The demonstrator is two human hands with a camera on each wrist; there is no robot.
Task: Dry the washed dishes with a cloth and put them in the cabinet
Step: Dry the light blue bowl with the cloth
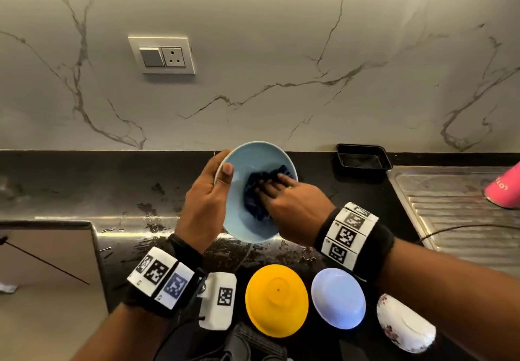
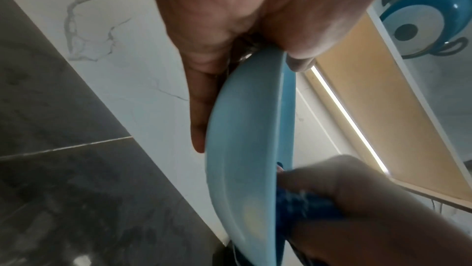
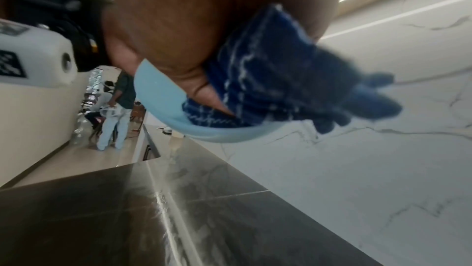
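A person's left hand [image 1: 206, 192] holds a light blue bowl [image 1: 247, 161] tilted above the black tabletop [image 1: 84, 180], its grip closed on the rim with the thumb inside and the fingers [image 2: 201, 109] along the underside. The right hand [image 1: 292, 203] presses a crumpled dark blue cloth [image 1: 259, 186] into the bowl's hollow, its grip gathered around the fabric. Nearer the person than both grips, a yellow bowl [image 1: 277, 300], a pale blue bowl [image 1: 337, 298] and a floral white bowl [image 1: 405, 324] lie overturned on the tabletop. Beyond the right grip sits a black tray [image 1: 363, 159] against the marble wall [image 1: 253, 51].
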